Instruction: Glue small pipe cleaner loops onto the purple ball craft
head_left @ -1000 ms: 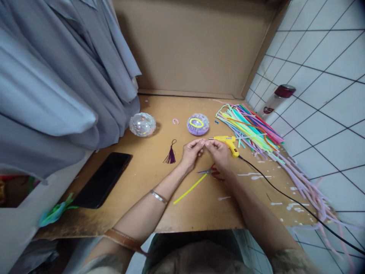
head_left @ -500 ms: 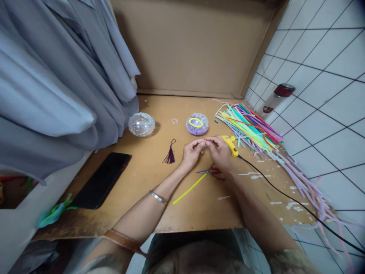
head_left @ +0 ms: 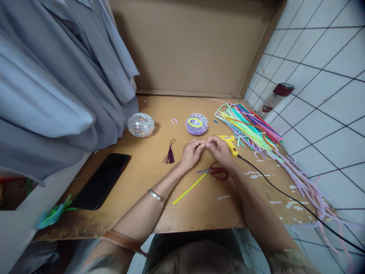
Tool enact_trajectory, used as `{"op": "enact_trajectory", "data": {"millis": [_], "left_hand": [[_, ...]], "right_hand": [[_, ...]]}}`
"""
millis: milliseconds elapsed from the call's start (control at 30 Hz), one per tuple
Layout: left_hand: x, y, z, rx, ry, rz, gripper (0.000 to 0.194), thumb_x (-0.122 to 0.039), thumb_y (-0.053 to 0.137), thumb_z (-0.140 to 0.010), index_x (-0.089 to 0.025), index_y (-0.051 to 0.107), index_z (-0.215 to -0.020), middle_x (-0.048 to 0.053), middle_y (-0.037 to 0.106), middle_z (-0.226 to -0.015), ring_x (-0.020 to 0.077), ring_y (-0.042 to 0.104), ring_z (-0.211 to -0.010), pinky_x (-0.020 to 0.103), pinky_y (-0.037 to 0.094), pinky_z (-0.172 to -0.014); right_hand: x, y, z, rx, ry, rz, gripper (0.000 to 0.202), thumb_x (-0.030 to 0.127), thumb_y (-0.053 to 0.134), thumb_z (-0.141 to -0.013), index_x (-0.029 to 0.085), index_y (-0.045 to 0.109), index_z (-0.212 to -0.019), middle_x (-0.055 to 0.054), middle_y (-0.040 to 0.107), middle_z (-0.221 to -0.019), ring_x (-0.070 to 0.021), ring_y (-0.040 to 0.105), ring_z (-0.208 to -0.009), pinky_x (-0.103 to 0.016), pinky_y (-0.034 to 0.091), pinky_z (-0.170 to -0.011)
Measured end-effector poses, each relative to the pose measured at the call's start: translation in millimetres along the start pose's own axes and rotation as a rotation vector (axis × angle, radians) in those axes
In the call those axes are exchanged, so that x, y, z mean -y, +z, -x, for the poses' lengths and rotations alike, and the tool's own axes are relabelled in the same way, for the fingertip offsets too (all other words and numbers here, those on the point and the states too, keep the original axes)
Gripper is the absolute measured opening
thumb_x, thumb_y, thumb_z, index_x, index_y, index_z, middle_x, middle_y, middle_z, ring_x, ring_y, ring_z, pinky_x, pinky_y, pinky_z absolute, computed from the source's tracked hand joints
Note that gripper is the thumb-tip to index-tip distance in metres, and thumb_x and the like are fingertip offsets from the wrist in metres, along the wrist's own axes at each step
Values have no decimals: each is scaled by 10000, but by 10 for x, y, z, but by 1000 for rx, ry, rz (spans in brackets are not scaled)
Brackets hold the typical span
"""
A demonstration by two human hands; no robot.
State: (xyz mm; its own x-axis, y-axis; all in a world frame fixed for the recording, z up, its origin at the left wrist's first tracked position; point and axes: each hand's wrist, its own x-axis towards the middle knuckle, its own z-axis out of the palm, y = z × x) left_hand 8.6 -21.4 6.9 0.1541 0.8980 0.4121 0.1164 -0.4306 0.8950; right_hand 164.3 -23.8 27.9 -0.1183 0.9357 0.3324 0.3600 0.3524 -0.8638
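My left hand [head_left: 193, 152] and my right hand [head_left: 219, 149] meet fingertip to fingertip over the middle of the table. Both are closed in a pinch; whatever lies between the fingers is too small and hidden to name. Just beyond them sits a round purple beaded ornament [head_left: 196, 129] with a yellow pipe cleaner ring [head_left: 195, 122] on it. Red-handled scissors [head_left: 216, 171] lie below my right wrist, their blades touching a yellow pipe cleaner [head_left: 188, 189]. A yellow glue gun [head_left: 230, 144] rests right behind my right hand. Left of my left hand lies a dark purple tassel [head_left: 170, 155].
A clear speckled ball [head_left: 141, 125] stands back left, near a hanging grey cloth [head_left: 71, 83]. A black phone [head_left: 101, 180] lies at left. Many coloured pipe cleaners [head_left: 248, 125] are heaped at right, beside a tiled wall [head_left: 322, 87]. The glue gun's black cord [head_left: 273, 186] runs right.
My right hand has shifted slightly up and to the right, uncovering more of the scissors' handles. The fingertips of both hands stay together. The things on the table lie as before.
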Motion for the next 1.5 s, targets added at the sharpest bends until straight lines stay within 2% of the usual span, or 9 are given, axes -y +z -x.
{"op": "enact_trajectory", "data": {"millis": [167,333,500,633,767,833,967,1100,1500], "left_hand": [[42,-16,-5,56,43,-77,206,-318,577,-897,-194,722,-818,53,665,-801,186,592,-788,283,436,-770],[53,10,12,39,-9,-4,209,-337,593,-883,-179,700,-797,42,652,-775,175,575,-753,280,431,-746],[57,41,3,16,-102,114,296,-459,638,-838,-174,680,-774,23,640,-733,154,542,-696,269,420,-709],[44,47,-8,34,-174,193,375,-550,623,-837,-180,643,-779,-25,540,-582,123,465,-568,252,384,-619],[49,45,-13,34,-188,235,417,-601,611,-834,-188,608,-779,-35,518,-557,113,440,-539,238,356,-575],[62,44,-14,35,-180,243,426,-610,606,-838,-187,604,-784,-36,518,-561,109,432,-534,236,348,-566],[69,41,-12,43,-165,233,424,-597,595,-850,-178,614,-787,-37,510,-569,103,420,-533,238,342,-568],[43,37,-12,40,-176,234,417,-574,622,-835,-168,618,-743,-27,515,-588,106,448,-571,241,358,-600],[62,36,19,67,-134,147,354,-504,616,-857,-172,622,-735,-17,543,-622,124,475,-615,252,386,-646]], "right_hand": [[-9,-42,-1,88,-5,40,200,412,551,-822,224,530,-758,27,523,-683,-148,457,-650,-294,354,-638],[-14,-23,4,107,-29,110,191,393,485,-856,237,474,-746,26,494,-680,-157,432,-665,-292,342,-635],[9,32,27,58,-26,97,192,393,461,-873,244,453,-753,17,508,-708,-170,447,-695,-301,360,-664],[21,54,32,6,-6,14,259,463,463,-888,250,437,-742,21,502,-701,-166,460,-687,-304,380,-668],[16,46,15,-30,12,-15,387,549,427,-916,251,439,-671,13,483,-642,-169,463,-669,-308,393,-654],[20,42,5,-54,28,-31,365,559,498,-876,247,485,-685,9,517,-659,-169,485,-678,-308,412,-658],[40,45,-6,-103,54,-87,279,468,658,-736,225,627,-869,-17,650,-808,-177,573,-748,-322,476,-724],[47,42,-6,-98,14,-47,209,414,601,-781,220,670,-818,-36,698,-818,-189,606,-781,-338,492,-760],[-3,-6,3,31,-57,204,152,334,461,-865,246,514,-754,-22,610,-768,-195,536,-745,-321,418,-727]]}}
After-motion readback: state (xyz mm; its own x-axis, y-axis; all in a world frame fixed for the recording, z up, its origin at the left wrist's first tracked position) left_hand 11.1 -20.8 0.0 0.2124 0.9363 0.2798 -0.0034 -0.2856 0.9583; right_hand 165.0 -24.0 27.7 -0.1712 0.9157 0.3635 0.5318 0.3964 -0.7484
